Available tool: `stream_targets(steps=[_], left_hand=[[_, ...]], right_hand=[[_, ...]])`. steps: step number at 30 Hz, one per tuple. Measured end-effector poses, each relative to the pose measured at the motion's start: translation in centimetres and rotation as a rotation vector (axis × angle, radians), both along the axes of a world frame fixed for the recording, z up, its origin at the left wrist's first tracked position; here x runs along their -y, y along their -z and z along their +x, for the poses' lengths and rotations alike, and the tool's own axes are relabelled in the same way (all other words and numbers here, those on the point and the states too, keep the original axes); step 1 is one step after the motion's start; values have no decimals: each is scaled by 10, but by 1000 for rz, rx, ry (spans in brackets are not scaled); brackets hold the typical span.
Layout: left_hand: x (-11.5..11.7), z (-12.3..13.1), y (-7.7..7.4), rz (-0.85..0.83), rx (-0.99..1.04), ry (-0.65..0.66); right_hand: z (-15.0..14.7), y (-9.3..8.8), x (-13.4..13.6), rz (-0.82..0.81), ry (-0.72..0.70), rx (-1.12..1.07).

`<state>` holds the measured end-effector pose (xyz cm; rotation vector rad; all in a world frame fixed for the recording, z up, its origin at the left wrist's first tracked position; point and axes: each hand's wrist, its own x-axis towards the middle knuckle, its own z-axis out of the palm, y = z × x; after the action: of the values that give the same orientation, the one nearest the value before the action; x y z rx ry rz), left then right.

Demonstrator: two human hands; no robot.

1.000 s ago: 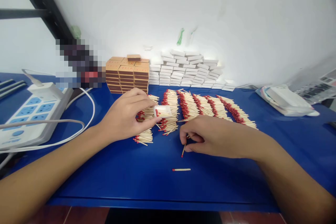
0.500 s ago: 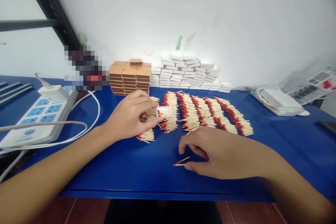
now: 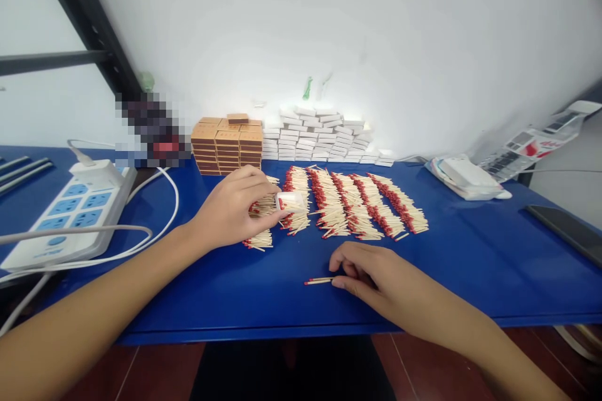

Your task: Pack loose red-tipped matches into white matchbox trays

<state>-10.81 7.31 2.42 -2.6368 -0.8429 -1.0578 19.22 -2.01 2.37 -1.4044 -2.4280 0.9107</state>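
Note:
My left hand (image 3: 232, 208) pinches a small white matchbox tray (image 3: 291, 202) with a few red-tipped matches in it, held just above the left rows of matches (image 3: 260, 220). My right hand (image 3: 374, 279) rests on the blue table (image 3: 235, 294) nearer the front edge, fingers closed in a pinch on two loose matches (image 3: 318, 280) lying side by side. Several rows of red-tipped matches (image 3: 357, 205) lie spread behind my right hand.
Brown matchboxes (image 3: 228, 144) and white inner trays (image 3: 320, 135) are stacked against the wall. A white power strip (image 3: 70, 210) with cables lies at the left. White packets (image 3: 463, 177) and a dark flat device (image 3: 567, 229) lie at the right.
My right hand moved from the match rows toward the front edge and brought its match beside the loose one lying there. My left hand kept still with the tray.

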Motion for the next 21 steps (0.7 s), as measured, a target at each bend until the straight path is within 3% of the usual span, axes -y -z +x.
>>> stream_targets(steps=[21], left_hand=[[0, 0, 0, 3, 11, 7]], right_hand=[[-15, 12, 8, 96, -36, -68]])
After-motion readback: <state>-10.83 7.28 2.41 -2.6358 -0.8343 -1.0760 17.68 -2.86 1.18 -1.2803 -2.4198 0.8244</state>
